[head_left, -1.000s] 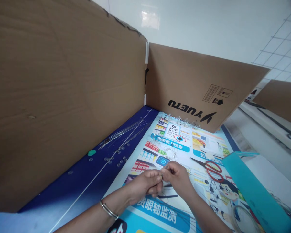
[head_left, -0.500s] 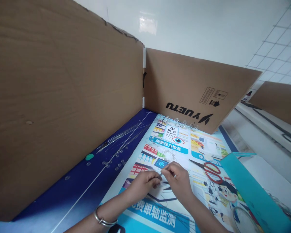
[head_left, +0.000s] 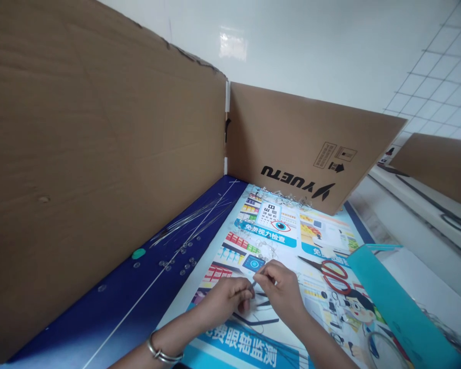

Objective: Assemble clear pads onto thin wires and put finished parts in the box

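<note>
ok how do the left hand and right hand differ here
The left hand has a silver bangle on its arm; the right hand shows none. The left hand points rightward and up, while the right hand angles up and to the left. The right hand sits slightly higher in view than the left hand. Both have fingertips pinched at a thin piece, too small to identify.

Listed: hands, left (head_left: 227, 301) and right (head_left: 279, 285), two; scissors (head_left: 323, 267), one pair; green disc (head_left: 139, 253), one; turquoise box (head_left: 387, 296), one; cardboard panels (head_left: 311, 138), three; clear discs (head_left: 187, 266), over ten. Wires (head_left: 192, 218) are too fine to be counted.
</note>
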### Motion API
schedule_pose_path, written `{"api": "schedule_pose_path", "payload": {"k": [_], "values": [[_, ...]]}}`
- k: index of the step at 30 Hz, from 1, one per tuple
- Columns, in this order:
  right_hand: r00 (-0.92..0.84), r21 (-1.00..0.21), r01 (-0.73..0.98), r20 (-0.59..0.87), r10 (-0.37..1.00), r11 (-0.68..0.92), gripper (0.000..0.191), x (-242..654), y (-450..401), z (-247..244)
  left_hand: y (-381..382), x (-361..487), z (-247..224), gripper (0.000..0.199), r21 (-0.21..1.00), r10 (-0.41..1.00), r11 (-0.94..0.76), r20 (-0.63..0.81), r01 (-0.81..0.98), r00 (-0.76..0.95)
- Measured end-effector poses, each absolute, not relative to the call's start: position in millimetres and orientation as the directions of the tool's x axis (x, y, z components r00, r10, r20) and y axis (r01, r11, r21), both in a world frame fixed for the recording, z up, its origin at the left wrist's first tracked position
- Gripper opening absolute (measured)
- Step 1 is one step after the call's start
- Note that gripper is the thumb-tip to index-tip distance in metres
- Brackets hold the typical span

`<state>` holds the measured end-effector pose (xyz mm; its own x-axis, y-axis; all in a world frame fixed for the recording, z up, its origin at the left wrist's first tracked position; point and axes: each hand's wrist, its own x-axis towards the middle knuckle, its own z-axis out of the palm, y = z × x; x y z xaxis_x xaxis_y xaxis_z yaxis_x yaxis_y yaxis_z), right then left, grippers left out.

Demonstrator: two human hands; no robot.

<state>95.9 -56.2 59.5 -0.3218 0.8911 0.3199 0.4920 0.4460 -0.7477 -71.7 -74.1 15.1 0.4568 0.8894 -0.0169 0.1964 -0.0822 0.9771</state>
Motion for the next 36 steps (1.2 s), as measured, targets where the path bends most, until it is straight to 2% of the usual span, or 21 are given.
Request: {"api": "schedule_pose_path", "payload": {"k": [7,9,15,21,27,29,31,36], "values": [[-0.357,-0.776,0.463,0.280,0.891,0.429,0.023,97,-57,66,-70,-77,18,0.019,0.981,0.851,-0.124,0.029,0.148,0.524],[-0.368,-0.799,0.432,0.267,0.891,0.418,0.023,98,-58,65,-70,-80,24,0.019,0.989,0.836,-0.122,0.055,0.088,0.545],[-0.405,-0.861,0.342,0.227,0.886,0.377,0.020,94,-59,54,-77,-79,40,0.029,0.975,0.821,0.104,0.027,-0.197,0.571],[-0.418,-0.902,0.276,0.198,0.887,0.331,0.022,92,-61,55,-83,-70,25,0.023,0.839,0.780,0.436,-0.172,-0.326,0.601],[-0.506,-0.905,0.273,0.152,0.849,0.325,0.029,99,-58,59,-84,-62,15,0.025,0.818,0.795,0.462,-0.212,-0.342,0.568],[-0.568,-0.833,0.403,0.098,0.817,0.380,0.025,106,-54,63,-84,-60,16,0.026,0.835,0.815,0.439,-0.216,-0.331,0.538],[-0.559,-0.690,0.588,0.030,0.828,0.422,0.022,119,-46,69,-84,-60,19,0.028,0.848,0.829,0.420,-0.213,-0.323,0.517],[-0.327,-0.370,0.875,0.025,0.945,0.313,0.027,182,-24,80,-84,-62,25,0.030,0.832,0.831,0.420,-0.192,-0.363,0.522]]}}
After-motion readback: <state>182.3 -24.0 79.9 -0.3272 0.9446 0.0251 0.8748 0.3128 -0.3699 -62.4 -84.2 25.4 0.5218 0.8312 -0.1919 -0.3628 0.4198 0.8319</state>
